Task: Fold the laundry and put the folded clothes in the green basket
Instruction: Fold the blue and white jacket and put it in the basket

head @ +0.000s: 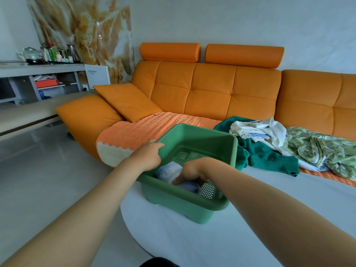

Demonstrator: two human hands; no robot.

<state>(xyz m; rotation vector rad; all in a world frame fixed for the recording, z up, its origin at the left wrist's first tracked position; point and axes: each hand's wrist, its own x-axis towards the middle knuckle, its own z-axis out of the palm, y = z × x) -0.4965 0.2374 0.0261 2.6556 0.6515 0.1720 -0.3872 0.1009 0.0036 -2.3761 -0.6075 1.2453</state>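
far behind green basket, blurred label

Lighting was bright, even and cool, as of soft daylight; its source lay outside the view. Shadows were faint: a soft one on the inner walls of the basket, where the cloth lay partly shaded under the right hand, and a darker one beneath the sofa. The floor carried a pale sheen; the panel showed small glare spots. Wide-angle distortion stretched both forearms toward the lower corners and tilted the shelf (worst at left edge). Small items there were soft, labels unreadable.
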